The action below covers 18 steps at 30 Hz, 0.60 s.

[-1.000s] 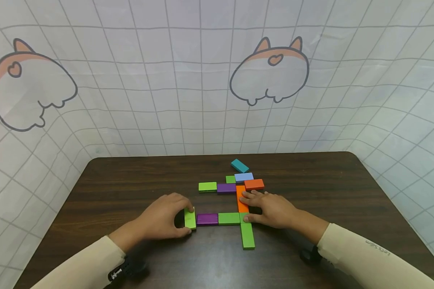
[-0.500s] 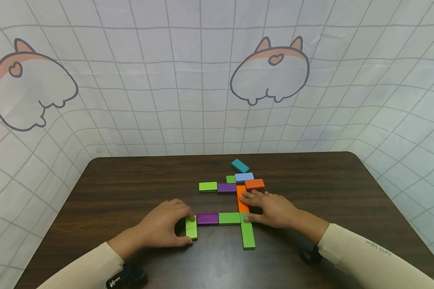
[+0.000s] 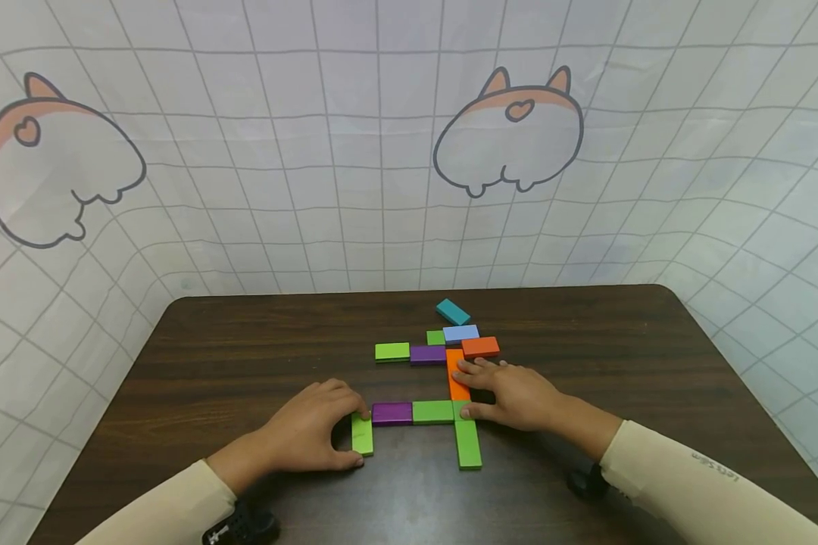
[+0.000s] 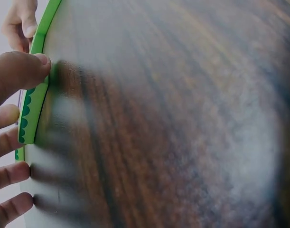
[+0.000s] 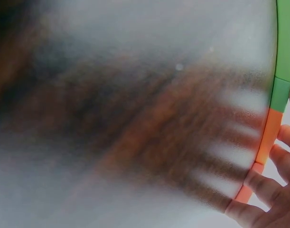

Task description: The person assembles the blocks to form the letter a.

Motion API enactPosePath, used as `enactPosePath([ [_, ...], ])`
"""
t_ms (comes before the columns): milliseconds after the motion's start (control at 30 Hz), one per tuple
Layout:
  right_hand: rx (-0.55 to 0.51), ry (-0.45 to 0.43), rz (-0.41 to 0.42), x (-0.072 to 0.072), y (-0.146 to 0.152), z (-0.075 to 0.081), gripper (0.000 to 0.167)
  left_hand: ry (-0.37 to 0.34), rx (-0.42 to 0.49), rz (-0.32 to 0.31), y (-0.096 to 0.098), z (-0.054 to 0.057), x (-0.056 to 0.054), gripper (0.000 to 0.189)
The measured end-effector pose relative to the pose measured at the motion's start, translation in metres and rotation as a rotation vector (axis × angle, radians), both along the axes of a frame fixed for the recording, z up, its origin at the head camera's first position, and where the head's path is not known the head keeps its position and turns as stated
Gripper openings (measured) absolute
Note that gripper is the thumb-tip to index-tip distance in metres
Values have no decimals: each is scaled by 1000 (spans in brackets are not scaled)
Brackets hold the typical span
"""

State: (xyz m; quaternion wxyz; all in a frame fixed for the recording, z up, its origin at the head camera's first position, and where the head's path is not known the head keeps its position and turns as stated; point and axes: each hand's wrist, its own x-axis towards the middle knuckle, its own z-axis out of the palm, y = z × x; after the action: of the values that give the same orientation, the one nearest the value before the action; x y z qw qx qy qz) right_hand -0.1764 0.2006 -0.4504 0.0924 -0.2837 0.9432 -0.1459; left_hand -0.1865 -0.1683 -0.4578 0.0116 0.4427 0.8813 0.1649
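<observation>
My left hand (image 3: 313,430) pinches a lime green block (image 3: 363,434) flat on the table, thumb at its near end and fingertips at its far end. Its far end sits beside the left end of a purple block (image 3: 391,414). A green block (image 3: 432,412) continues that row to the right. My right hand (image 3: 511,393) rests with spread fingers on an orange block (image 3: 455,363), its thumb on a smaller green piece (image 3: 457,407). Below that piece lies a long green block (image 3: 468,446). In the left wrist view, a block edge (image 4: 38,111) carries a dark green scalloped pattern.
Farther back on the dark wooden table (image 3: 245,333) lie another lime block (image 3: 391,352), a second purple block (image 3: 427,355), a small green block (image 3: 435,337), a light blue block (image 3: 460,334), a red-orange block (image 3: 480,347) and a slanted teal block (image 3: 453,312). A tile-patterned curtain (image 3: 409,227) surrounds the table.
My left hand has slid the lime green block toward me and slightly right, from alongside the purple block's end to a lower position. The right hand stays where it was.
</observation>
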Motion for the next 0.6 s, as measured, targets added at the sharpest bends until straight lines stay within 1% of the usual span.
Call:
enactPosePath([
  [200,6,-1,-2,0,0,1,71,10,2,-8,-1,1,-1,54],
  [300,7,-4,-5,-1,0,0,71,0,11,-4,-2,1,-3,54],
  [433,5,-6,-5,-1,0,0,71,6,36,7,-1,5,-10,50],
  [600,2,-12,-6,-1,0,0,71,50,41,14,6,15,-22,45],
])
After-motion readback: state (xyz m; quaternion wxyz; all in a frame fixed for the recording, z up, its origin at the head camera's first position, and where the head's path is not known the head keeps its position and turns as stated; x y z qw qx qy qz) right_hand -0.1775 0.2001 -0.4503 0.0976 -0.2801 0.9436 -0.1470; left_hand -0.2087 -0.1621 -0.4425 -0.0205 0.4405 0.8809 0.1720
